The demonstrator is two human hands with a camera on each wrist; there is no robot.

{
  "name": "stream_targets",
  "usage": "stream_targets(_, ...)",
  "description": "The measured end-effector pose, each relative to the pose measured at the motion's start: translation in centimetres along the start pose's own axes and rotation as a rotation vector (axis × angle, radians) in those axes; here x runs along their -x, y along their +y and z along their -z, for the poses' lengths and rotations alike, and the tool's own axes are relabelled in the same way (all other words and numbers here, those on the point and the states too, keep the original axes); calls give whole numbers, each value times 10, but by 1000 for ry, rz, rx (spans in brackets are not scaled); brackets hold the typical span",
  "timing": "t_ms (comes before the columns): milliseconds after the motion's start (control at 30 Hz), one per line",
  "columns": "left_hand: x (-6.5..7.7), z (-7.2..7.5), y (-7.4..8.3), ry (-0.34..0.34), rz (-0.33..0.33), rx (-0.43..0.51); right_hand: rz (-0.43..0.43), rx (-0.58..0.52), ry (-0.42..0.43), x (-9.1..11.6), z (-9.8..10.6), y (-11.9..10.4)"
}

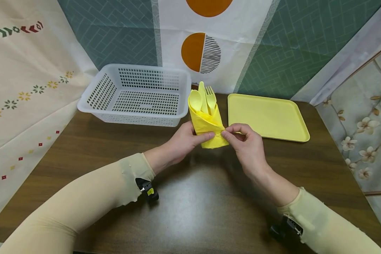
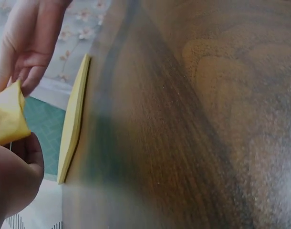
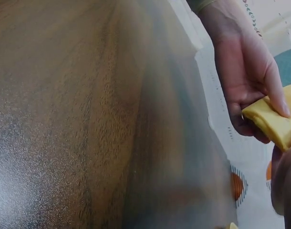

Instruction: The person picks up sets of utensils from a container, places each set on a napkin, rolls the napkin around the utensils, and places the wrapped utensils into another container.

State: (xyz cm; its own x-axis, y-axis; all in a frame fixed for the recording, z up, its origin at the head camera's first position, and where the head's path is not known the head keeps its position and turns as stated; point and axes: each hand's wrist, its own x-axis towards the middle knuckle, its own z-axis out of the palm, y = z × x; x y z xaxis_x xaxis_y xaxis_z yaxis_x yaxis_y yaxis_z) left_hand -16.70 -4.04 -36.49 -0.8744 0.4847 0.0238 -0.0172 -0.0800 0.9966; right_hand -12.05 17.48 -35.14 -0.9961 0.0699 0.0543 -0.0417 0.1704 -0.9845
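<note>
A yellow napkin, folded into a pouch, is held up above the table between both hands. Out of its top stick a yellow spoon, a yellow knife and a yellow fork. My left hand grips the pouch from its left side, thumb across the front and fingers hidden behind. At the right edge, my right hand pinches the napkin between thumb and forefinger. Both wrist views show the napkin's lower end between the two hands.
On the back left of the brown wooden table stands a white perforated plastic basket. A flat yellow tray lies at the back right. Patterned cloths hang behind and at both sides.
</note>
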Motion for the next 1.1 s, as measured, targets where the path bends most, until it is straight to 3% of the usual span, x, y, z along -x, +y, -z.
stream_targets(200, 0, 1, 1, 22, 15, -12, 15, 82, -46, 0, 2, -1)
stream_targets(767, -1, 2, 7, 72, 76, -59, 36, 3, -110, 0, 0, -2)
stream_targets(967, 1, 8, 18, 64, 76, -69, 115, 6, -128, 2, 2, -2)
stream_targets(1100, 2, 14, 33, 74, 76, -72, 173, 80, -106, 1, 5, -2)
